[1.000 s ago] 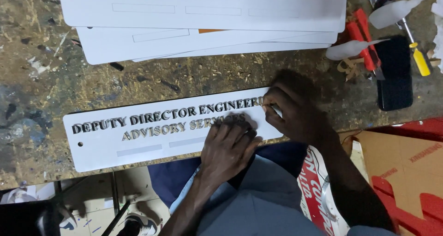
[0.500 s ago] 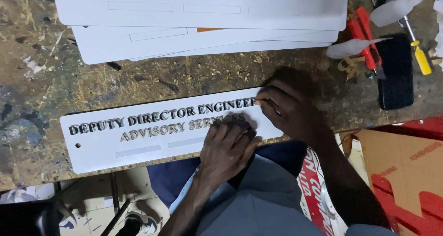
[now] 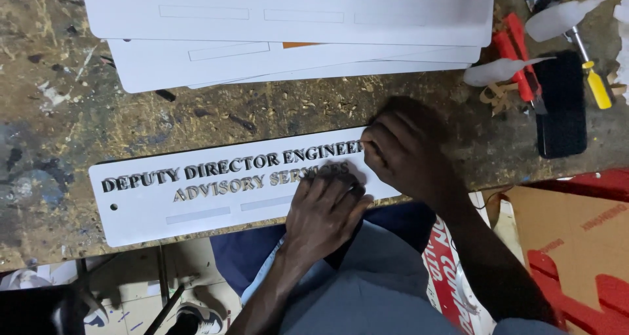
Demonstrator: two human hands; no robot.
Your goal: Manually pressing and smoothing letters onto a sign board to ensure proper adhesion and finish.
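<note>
A long white sign plate (image 3: 141, 207) with two rows of raised dark letters lies along the near edge of a worn wooden workbench (image 3: 275, 109). My left hand (image 3: 324, 210) lies flat on the plate's lower right part, fingers together over the end of the second row. My right hand (image 3: 406, 148) is curled over the plate's right end, fingertips pinched at the last letters of the top row. Whether it holds a small letter or tool is hidden.
A stack of larger white sign plates (image 3: 288, 27) fills the back of the bench. At the right lie a red-handled tool (image 3: 517, 63), a yellow-handled screwdriver (image 3: 593, 79) and a black phone (image 3: 560, 102). Cardboard with red shapes (image 3: 576, 243) sits below right.
The view has shifted slightly; the plate sits a little further left in the frame. My right hand's fingertips have crept left along the top row. The left hand has stayed put.
</note>
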